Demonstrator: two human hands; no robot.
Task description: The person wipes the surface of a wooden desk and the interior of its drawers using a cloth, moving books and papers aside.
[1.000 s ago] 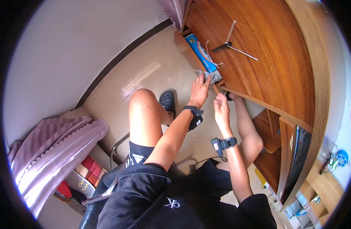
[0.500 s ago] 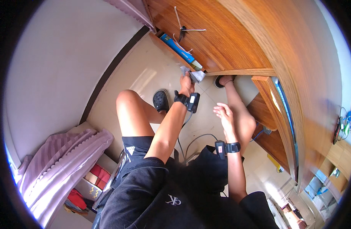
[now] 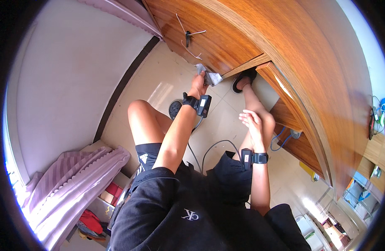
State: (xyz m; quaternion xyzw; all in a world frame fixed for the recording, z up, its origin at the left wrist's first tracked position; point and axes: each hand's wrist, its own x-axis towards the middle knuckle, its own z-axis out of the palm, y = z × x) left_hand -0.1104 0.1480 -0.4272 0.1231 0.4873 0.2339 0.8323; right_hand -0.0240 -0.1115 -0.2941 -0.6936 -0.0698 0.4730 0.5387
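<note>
A crumpled grey-white cloth (image 3: 214, 79) is gripped in my left hand (image 3: 198, 82), its fingers closed round it. The cloth is beside the lower edge of a brown wooden cabinet front (image 3: 230, 46); whether it touches the wood I cannot tell. On that front sits a dark handle (image 3: 188, 38) with thin white strings tied to it. My right hand (image 3: 254, 124) holds nothing, its fingers loosely stretched out over my right knee. Both wrists carry strapped black devices with cables.
To the right stands an ajar wooden panel (image 3: 280, 85) near a lower wooden shelf (image 3: 291, 144). Dark cables (image 3: 219, 143) run between my legs above the tiled floor (image 3: 217, 119). A lilac curtain (image 3: 81, 180) hangs over shelves at the lower left. A pale wall (image 3: 71, 75) rises at left.
The open gap with the blue box along the cabinet's lower edge no longer shows; the wood front appears closed there. My left hand and cloth have shifted slightly left. My right hand has moved slightly right.
</note>
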